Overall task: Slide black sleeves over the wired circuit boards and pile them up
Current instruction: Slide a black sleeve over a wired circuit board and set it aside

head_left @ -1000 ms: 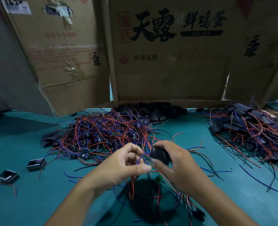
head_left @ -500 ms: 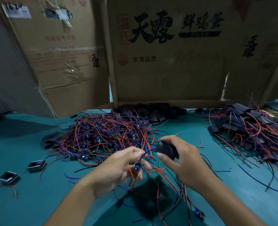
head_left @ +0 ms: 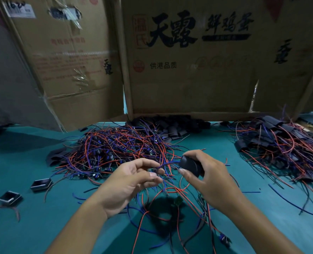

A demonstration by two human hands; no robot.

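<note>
My right hand [head_left: 209,178] grips a black sleeve [head_left: 189,165] above the teal table. My left hand [head_left: 130,182] pinches a small wired circuit board [head_left: 151,170] just left of the sleeve. A blue wire [head_left: 167,164] from that board runs into the sleeve's mouth. A heap of bare wired boards [head_left: 115,149] with red and blue wires lies behind my left hand. Loose black sleeves [head_left: 172,125] are heaped at the back centre. A pile of sleeved boards [head_left: 280,142] lies at the right.
Cardboard boxes [head_left: 188,70] wall off the back of the teal table [head_left: 23,162]. Two small black rectangular parts [head_left: 41,184] [head_left: 10,197] lie at the left. Loose wires and a green board [head_left: 177,200] lie below my hands.
My hands have moved apart: the right lifted the sleeve up and to the right, while the left drew the board out to the left, leaving the wire stretched between them.
</note>
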